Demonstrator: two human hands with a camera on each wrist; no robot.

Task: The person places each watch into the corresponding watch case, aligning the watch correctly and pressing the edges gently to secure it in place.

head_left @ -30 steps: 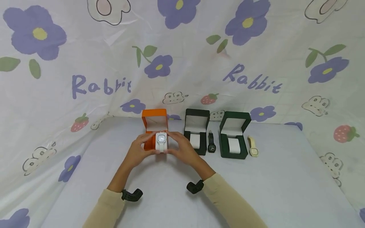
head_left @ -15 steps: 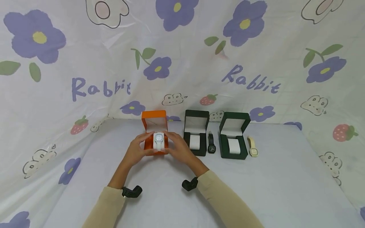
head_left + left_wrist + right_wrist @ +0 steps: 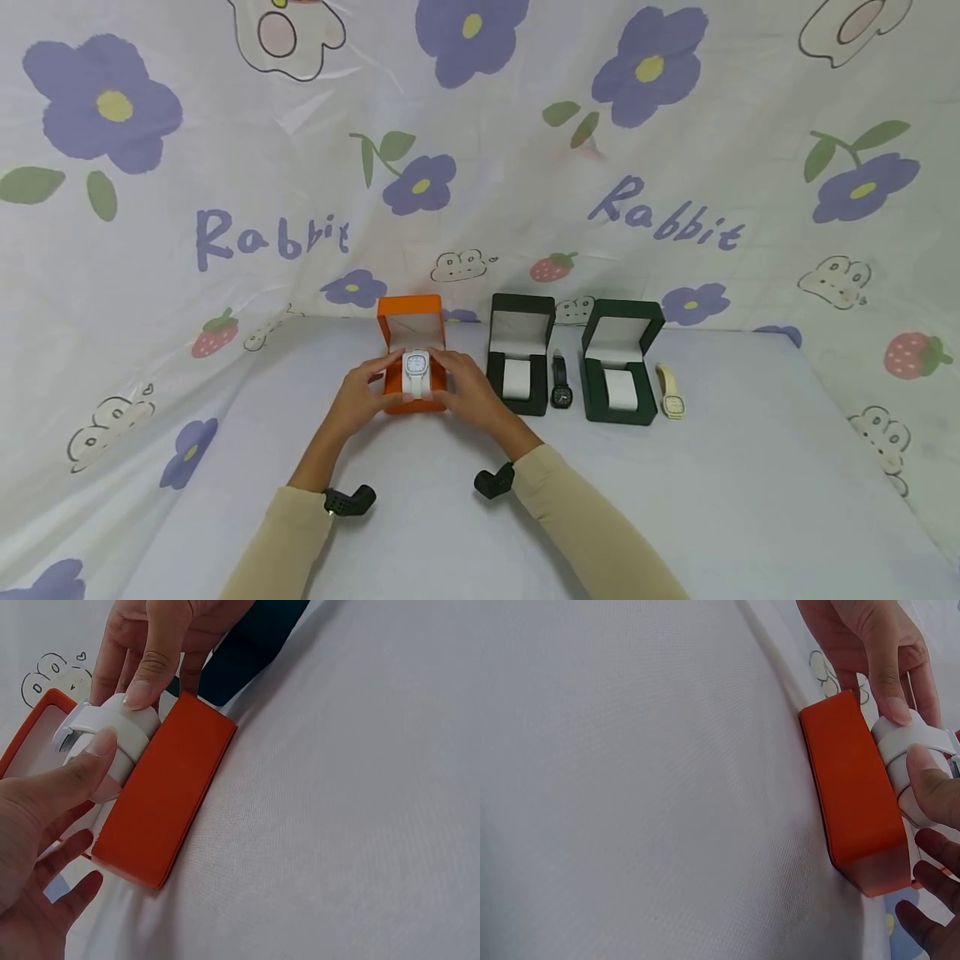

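A white wristwatch [image 3: 417,373] is strapped round a white cushion [image 3: 150,720], face toward the head camera. My left hand [image 3: 362,395] and right hand [image 3: 472,390] pinch it from either side between thumbs and fingers. It sits at the mouth of the opened orange watch box [image 3: 411,305], between the raised lid and the front wall. In the left wrist view, both thumbs press the near side of the cushion and strap, just above the orange front wall [image 3: 169,787]. The right wrist view shows the same grip, with the cushion partly above the rim. The box's inside is mostly hidden.
To the right stand an opened black box [image 3: 521,302] and an opened green box [image 3: 622,312], each with a white cushion inside. A black watch [image 3: 561,392] lies between them. Right of the green box lies a gold watch [image 3: 672,402]. A patterned cloth [image 3: 480,167] hangs behind.
Both hands have shifted the white watch and its cushion slightly left, from the box's right side to over its middle. The orange front rim now shows below it.
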